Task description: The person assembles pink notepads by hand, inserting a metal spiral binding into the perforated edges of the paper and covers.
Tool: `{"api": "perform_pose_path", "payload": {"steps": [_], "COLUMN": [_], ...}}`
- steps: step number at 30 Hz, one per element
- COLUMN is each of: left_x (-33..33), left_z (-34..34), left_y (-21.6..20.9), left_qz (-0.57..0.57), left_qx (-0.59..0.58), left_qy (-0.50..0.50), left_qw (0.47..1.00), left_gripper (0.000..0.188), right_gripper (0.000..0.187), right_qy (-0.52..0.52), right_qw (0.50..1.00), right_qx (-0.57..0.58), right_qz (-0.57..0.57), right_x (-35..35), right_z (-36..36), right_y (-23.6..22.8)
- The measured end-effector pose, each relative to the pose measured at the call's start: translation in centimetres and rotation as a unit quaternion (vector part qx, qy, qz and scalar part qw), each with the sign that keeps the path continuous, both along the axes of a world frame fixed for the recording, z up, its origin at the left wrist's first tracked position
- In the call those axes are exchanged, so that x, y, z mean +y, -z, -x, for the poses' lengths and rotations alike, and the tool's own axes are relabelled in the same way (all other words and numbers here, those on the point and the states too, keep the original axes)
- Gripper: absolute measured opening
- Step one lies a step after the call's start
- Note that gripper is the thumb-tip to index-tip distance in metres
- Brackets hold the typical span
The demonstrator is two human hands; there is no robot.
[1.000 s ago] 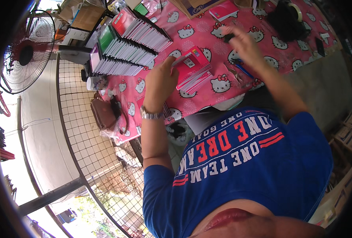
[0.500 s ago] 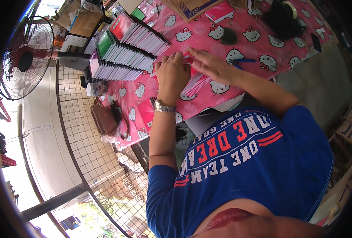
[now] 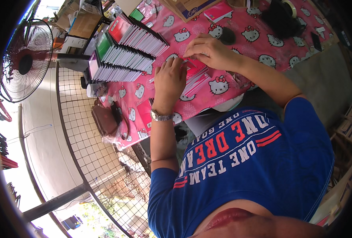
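A stack of pink-red notebooks (image 3: 195, 81) lies on the table in front of me, its page edges facing me. My left hand (image 3: 171, 81), with a metal watch on the wrist, has its fingers bent down over the left side of the stack. From the right, my right hand (image 3: 214, 53) reaches over the stack's far end. Its fingers come together close to the left fingertips; what they pinch, if anything, is too small to make out.
Several rows of upright notebooks (image 3: 124, 53) stand at the far left. A pink notebook pack (image 3: 218, 11) and a cardboard box (image 3: 189, 8) are at the back. A brown bag (image 3: 104, 119) sits on the left, near a fan (image 3: 25, 63). A dark bag (image 3: 281, 20) lies far right.
My right hand has risen from lying flat over the stack, and its fingers have drawn together. The left hand has shifted slightly left and uncovered more of the top notebook.
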State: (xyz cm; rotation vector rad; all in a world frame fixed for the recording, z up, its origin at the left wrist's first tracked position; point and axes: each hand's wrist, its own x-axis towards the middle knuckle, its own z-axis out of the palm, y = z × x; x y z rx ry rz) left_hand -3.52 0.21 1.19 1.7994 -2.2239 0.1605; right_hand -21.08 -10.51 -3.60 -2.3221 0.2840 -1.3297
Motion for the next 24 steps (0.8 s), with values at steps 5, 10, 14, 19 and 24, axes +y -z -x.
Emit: {"api": "perform_pose_path", "payload": {"steps": [5, 10, 14, 19, 24], "left_x": [0.1, 0.4, 0.5, 0.6, 0.5], "left_z": [-0.3, -0.2, 0.4, 0.5, 0.8], "left_y": [0.2, 0.5, 0.7, 0.7, 0.7], "left_qz": [0.007, 0.016, 0.050, 0.048, 0.029], "left_qx": [0.056, 0.072, 0.054, 0.037, 0.041], "left_qy": [0.022, 0.021, 0.032, 0.028, 0.006], "left_qw": [0.998, 0.997, 0.997, 0.998, 0.999], "left_gripper": [0.012, 0.013, 0.012, 0.011, 0.014], "right_gripper": [0.030, 0.029, 0.035, 0.040, 0.034], "right_qy": [0.013, 0.001, -0.033, -0.064, -0.083], "right_qw": [1.000, 0.999, 0.993, 0.990, 0.977], "right_qx": [-0.011, -0.029, -0.039, -0.011, 0.065], "right_qz": [-0.011, -0.018, -0.106, -0.128, -0.183], "right_x": [0.9, 1.2, 1.8, 1.7, 0.9], "right_z": [-0.3, 0.2, 0.3, 0.7, 1.2], "right_y": [0.2, 0.5, -0.3, -0.4, -0.1]}}
